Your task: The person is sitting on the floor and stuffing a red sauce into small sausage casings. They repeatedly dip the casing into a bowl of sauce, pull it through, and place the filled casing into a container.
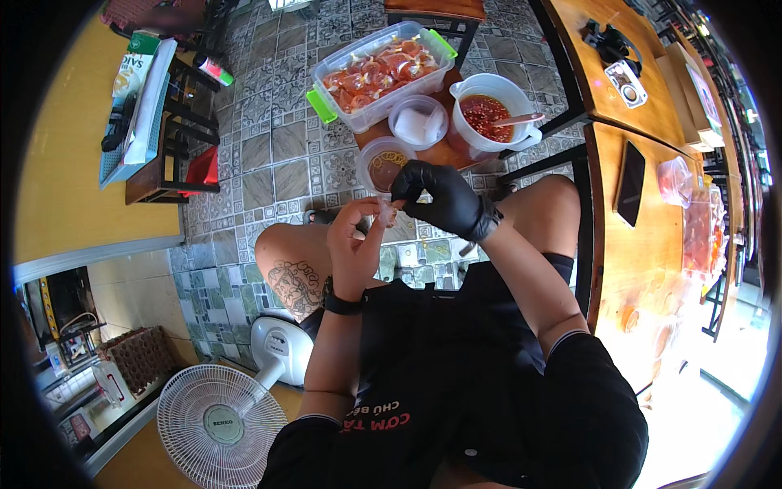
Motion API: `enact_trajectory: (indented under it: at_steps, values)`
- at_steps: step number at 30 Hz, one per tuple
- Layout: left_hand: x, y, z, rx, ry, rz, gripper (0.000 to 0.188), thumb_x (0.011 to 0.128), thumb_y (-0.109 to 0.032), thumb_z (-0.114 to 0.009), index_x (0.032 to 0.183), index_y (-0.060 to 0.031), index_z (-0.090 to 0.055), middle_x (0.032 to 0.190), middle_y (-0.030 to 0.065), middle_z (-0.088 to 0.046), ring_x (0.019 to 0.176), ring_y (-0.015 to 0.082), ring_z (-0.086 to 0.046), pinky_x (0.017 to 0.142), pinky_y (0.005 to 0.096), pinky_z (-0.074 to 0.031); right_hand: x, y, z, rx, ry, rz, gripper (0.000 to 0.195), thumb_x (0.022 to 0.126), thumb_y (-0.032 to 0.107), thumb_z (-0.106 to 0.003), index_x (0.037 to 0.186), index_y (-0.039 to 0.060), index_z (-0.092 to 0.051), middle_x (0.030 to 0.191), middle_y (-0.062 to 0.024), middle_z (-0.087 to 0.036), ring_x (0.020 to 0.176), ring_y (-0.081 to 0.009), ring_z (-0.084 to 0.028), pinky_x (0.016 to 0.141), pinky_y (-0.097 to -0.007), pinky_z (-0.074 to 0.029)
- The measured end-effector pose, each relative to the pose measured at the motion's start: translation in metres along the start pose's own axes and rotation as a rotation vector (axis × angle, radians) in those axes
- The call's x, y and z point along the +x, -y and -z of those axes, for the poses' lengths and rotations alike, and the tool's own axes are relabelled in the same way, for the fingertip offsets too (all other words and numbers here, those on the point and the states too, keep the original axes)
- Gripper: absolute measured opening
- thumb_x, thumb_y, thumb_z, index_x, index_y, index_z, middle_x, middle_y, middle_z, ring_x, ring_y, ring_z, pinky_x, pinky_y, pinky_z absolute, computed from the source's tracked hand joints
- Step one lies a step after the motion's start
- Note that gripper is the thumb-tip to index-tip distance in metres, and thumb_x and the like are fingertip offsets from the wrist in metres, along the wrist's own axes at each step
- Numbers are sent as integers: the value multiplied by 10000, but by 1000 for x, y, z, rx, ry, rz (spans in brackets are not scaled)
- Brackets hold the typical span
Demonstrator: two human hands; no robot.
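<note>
My left hand (pixel 356 239), bare, pinches a small clear plastic bag (pixel 386 214) between thumb and fingertips. In a black glove, my right hand (pixel 441 200) curls its fingers at the bag's other side; whether they also hold a rubber band is too small to tell. Just beyond the hands is a clear tub of yellow rubber bands (pixel 389 160). Behind that tub, another round tub (pixel 418 121) holds whitish plastic bags. A white pitcher (pixel 467 137) contains red chili sauce (pixel 482 116) with a spoon (pixel 519 120) leaning in it. Knotted bags of reddish sauce (pixel 382 70) fill a clear box (pixel 365 119) with green latches.
These containers crowd a low wooden stool (pixel 449 156). At right, a wooden table (pixel 647 183) carries a phone (pixel 630 183) and a plastic cup (pixel 674 181). A standing fan (pixel 223 424) is beside me at lower left. A blue basket (pixel 131 171) sits at the left.
</note>
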State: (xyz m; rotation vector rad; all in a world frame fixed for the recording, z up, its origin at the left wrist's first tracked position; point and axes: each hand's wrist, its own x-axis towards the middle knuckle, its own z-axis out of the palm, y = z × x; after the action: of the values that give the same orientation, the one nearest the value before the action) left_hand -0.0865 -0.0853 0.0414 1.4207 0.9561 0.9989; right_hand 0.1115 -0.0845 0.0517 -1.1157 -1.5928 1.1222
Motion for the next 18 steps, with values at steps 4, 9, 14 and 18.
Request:
enact_trajectory:
  at_steps: [4,9,14,18]
  values:
    - [-9,-26,-4,94,223,-134,54,844,33,-627,886,1,-618,1000,93,-624,905,164,-601,826,291,-467,-25,17,11,-288,-159,247,271,696,-69,-679,940,46,-655,881,-72,-631,784,-169,-626,675,-316,-501]
    - [-13,-38,-15,-74,356,-31,74,875,7,-603,945,-12,-590,905,29,-600,815,78,-541,766,228,-430,-44,-2,19,338,-15,48,143,777,83,-644,896,11,-611,765,-57,-553,694,-163,-509,681,-300,-425]
    - [-8,-41,-15,-75,209,82,41,955,-51,-544,984,-23,-537,869,10,-591,733,49,-488,674,206,-401,-65,5,61,763,-10,-230,261,893,242,-568,783,9,-602,768,-36,-548,685,-127,-482,653,-279,-389]
    - [6,-44,-42,-65,213,-7,36,978,-70,-506,969,-37,-495,833,22,-560,702,54,-489,603,213,-374,-83,10,13,604,-128,112,305,987,274,-506,1043,-1,-627,960,-88,-647,892,-169,-630,857,-319,-489]
